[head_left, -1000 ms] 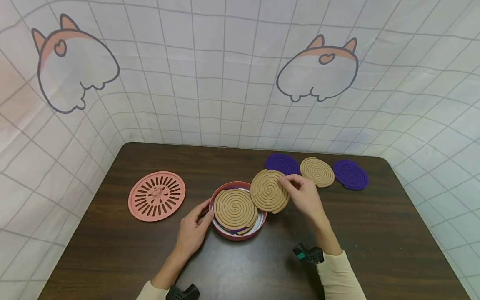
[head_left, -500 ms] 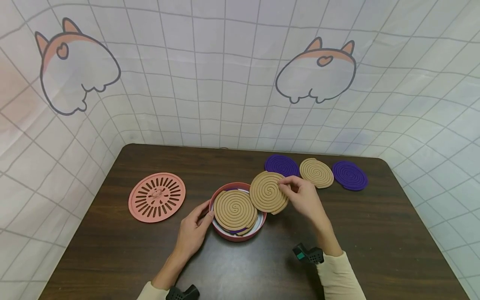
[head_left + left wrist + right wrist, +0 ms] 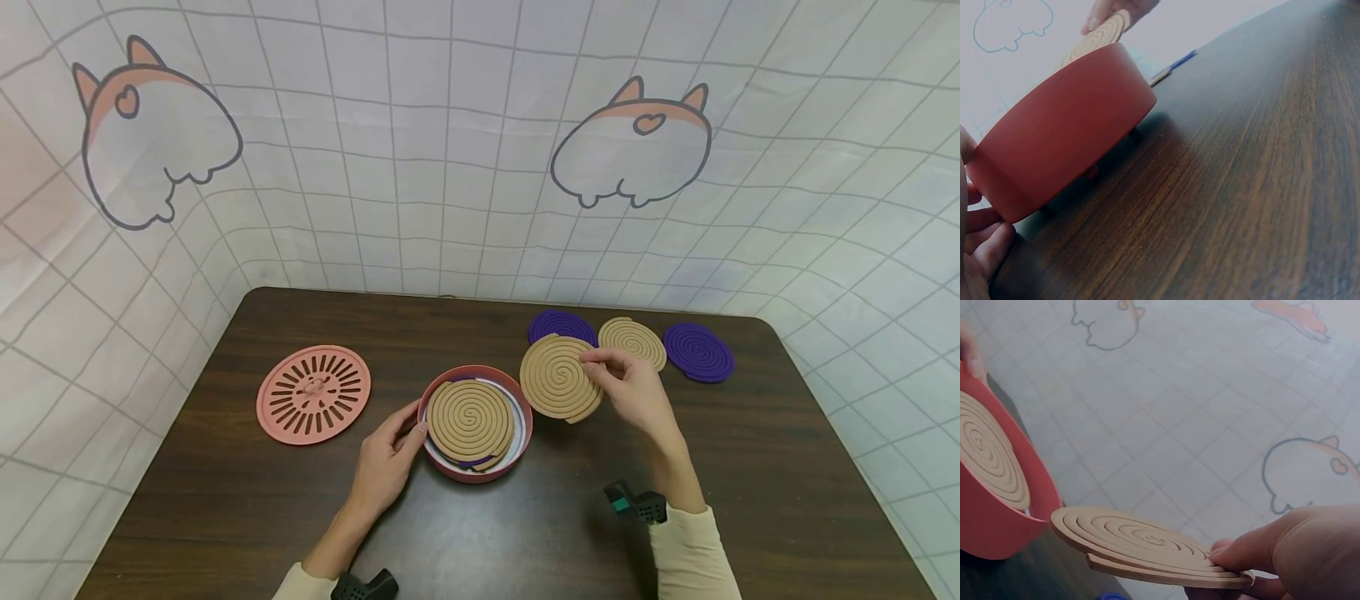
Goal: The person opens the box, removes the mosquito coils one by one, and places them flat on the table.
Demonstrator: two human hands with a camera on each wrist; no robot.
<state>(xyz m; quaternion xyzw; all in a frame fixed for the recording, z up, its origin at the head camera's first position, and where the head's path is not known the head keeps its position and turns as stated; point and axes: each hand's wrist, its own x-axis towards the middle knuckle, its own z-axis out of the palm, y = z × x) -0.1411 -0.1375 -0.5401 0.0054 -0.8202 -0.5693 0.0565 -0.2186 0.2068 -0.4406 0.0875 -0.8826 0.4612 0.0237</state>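
Note:
In the head view, my right hand (image 3: 633,396) pinches a tan mosquito coil (image 3: 558,379) by its right edge, just right of a round red mosquito coil holder (image 3: 459,475). The right wrist view shows the thumb on top of this flat coil (image 3: 1141,534), with fingers beneath. My left hand (image 3: 386,462) grips the holder's left side, thumb at the rim; from the left wrist view, fingers reach low on its red wall (image 3: 1072,125). Stacked inside the holder are mosquito coils, a tan one (image 3: 470,419) uppermost, with a purple edge showing below. The stack's depth is hidden.
Along the table's back right lie a purple coil (image 3: 555,322), a tan coil (image 3: 632,340) and another purple coil (image 3: 699,352). A pink slotted lid (image 3: 313,393) lies flat at the left. Behind the dark wooden table (image 3: 750,467) hangs a white grid-patterned curtain (image 3: 405,150).
My right hand has carried the tan coil to the right and slightly farther back, so it no longer overlaps the holder's opening. The left hand and holder stay put.

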